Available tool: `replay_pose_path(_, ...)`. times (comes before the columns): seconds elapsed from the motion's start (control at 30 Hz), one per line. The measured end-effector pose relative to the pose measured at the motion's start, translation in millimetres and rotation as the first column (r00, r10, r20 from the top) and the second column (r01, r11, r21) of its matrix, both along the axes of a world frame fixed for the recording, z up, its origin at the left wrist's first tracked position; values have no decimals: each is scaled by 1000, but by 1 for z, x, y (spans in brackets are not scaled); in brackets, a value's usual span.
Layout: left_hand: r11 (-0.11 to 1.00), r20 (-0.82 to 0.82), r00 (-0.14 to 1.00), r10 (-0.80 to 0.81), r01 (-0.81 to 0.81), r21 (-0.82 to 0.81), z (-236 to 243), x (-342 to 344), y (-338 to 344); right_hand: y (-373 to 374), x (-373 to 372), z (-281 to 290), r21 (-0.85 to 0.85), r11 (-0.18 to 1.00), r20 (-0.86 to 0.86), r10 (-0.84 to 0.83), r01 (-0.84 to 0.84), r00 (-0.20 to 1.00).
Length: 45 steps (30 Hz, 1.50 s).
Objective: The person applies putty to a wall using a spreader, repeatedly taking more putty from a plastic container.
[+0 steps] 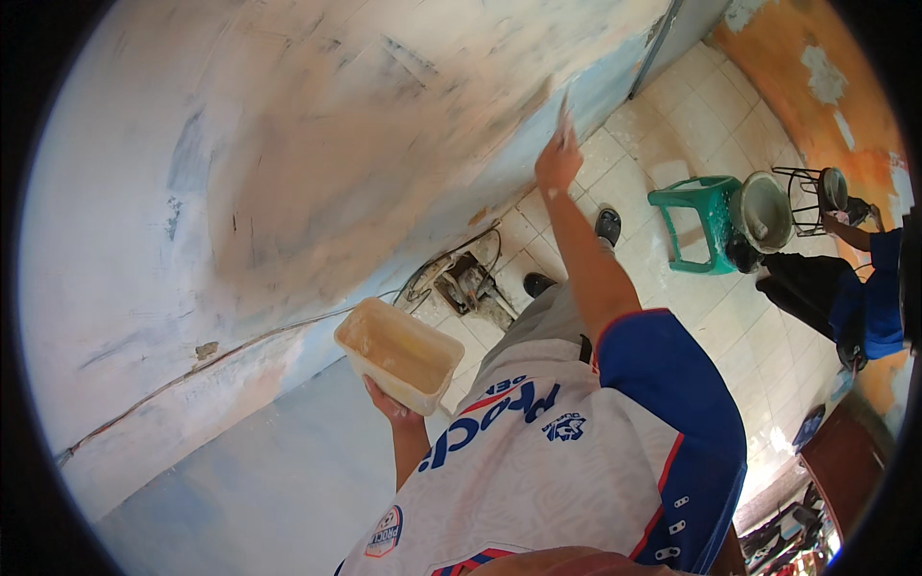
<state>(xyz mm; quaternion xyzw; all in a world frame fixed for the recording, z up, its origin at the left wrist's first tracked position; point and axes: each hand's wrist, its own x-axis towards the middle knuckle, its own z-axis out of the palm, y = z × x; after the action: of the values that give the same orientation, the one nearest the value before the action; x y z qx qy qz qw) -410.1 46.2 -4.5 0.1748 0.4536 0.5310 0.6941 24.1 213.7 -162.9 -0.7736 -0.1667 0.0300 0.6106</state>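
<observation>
My left hand [386, 401] grips a cream plastic tub [397, 353] tilted low in front of the patchy painted wall [317, 144]; some pale residue shows inside it. My right arm reaches up along the wall, and my right hand [559, 161] is closed on a slim tool [566, 104], perhaps a brush or scraper, held at the pale blue band of the wall. Its tip is too small to make out clearly.
Loose cables and a grimy object [471, 288] lie at the wall's foot by my feet. A green stool [687, 254], a basin [764, 211] and a black metal stool [805, 216] stand right. A person in blue [879, 307] works by the orange wall [797, 58].
</observation>
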Motion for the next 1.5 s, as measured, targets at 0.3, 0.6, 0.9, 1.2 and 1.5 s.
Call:
replay_pose_path(0.3, 1000, -12, 1000, 26, -26, 8, -1, 4, 3, -16, -151, 15, -19, 897, -52, 441, -442, 896)
replay_pose_path(0.6, 999, -17, 1000, 18, -17, 35, 5, 2, 4, 8, 27, -15, -17, 996, -52, -91, 90, 995)
replay_pose_path(0.9, 999, -40, 999, -34, 35, 24, 8, 4, 18, 7, -122, -27, -73, 970, -10, 232, -232, 973)
replay_pose_path(1.2, 999, -14, 999, -32, 32, 12, 6, 4, 26, -1, 37, -26, -44, 992, -9, -120, 120, 993)
replay_pose_path(1.5, 993, -20, 996, -87, 88, 72, 8, 10, 31, 31, -83, -20, -30, 990, -43, 137, -138, 990)
